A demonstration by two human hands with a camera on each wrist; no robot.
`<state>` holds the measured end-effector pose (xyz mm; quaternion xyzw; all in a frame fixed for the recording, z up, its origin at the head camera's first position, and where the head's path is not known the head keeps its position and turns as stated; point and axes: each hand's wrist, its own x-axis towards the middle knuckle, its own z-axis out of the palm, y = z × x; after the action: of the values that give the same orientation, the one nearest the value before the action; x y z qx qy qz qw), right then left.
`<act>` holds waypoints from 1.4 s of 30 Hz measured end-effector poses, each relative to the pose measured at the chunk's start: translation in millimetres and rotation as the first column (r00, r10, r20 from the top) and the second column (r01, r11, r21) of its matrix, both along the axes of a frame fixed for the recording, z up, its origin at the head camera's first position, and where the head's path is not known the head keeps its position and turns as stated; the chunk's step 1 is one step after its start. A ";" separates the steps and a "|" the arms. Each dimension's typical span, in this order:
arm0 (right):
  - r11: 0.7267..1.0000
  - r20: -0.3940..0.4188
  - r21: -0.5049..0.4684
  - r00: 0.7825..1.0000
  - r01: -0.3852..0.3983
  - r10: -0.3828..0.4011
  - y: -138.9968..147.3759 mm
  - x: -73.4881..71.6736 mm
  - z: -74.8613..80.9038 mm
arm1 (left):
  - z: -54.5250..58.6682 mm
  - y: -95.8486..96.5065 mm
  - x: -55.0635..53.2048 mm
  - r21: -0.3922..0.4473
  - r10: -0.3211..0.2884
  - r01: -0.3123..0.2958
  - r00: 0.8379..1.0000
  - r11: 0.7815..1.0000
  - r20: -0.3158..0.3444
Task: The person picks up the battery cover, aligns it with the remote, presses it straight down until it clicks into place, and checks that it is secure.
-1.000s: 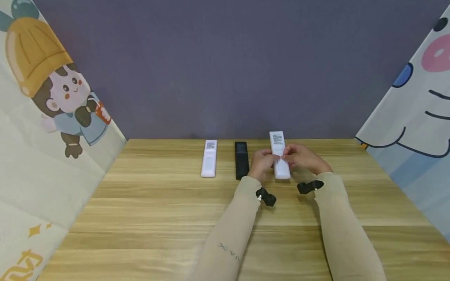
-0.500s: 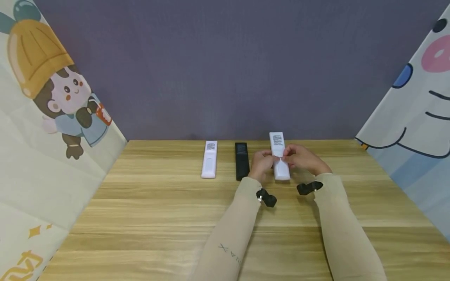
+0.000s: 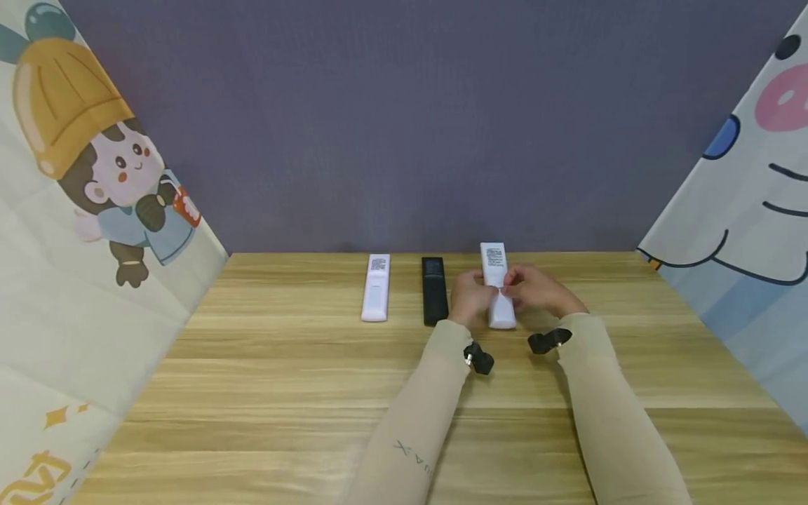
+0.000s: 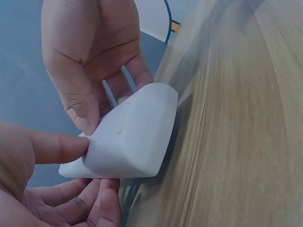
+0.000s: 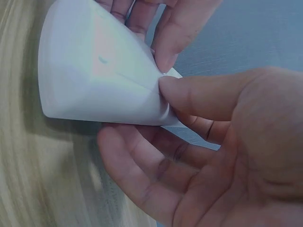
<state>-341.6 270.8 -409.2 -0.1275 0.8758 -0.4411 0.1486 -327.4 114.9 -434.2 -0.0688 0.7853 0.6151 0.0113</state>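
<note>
Both hands hold a white remote control (image 3: 501,312) close over the wooden table, its printed label facing up at the far end. My left hand (image 3: 470,298) grips it from the left, thumb on the upper face and fingers underneath. From the right, my right hand (image 3: 536,289) does the same. The two thumbs nearly meet at the middle of the remote, as the left wrist view shows with the white remote (image 4: 128,137) tilted between them. In the right wrist view the right thumb (image 5: 203,97) presses near a seam on the casing.
A black remote control (image 3: 434,291) lies just left of the left hand. Further left is another white remote control (image 3: 376,287), label side up. The wooden table (image 3: 284,393) ends at a dark grey panel (image 3: 404,126), with cartoon-printed sheets at both sides.
Both hands and the white remote have shifted slightly left and nearer to me. The grip looks the same, and the other two remotes stay where they were.
</note>
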 end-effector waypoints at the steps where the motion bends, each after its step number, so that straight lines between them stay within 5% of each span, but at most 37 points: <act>1: 1.000 -0.001 0.002 1.000 0.000 0.000 -0.5 -0.1 -0.9 | -0.3 -0.3 -0.2 -0.018 -0.001 0.001 1.000 1.000 -0.006; 23: 1.000 0.028 0.011 0.999 -0.027 0.027 0.6 1.2 -9.3 | -3.6 -2.0 -0.1 -0.183 -0.060 0.055 0.998 0.981 -0.020; 42: 0.998 0.016 -0.009 0.998 0.062 -0.062 1.1 -3.4 -16.6 | -4.0 -0.8 1.8 -0.256 -0.050 0.028 0.996 0.966 -0.077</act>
<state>-345.0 271.8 -425.8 -0.0975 0.8761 -0.4506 0.1409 -325.6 114.2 -438.2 -0.0286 0.8588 0.5112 -0.0182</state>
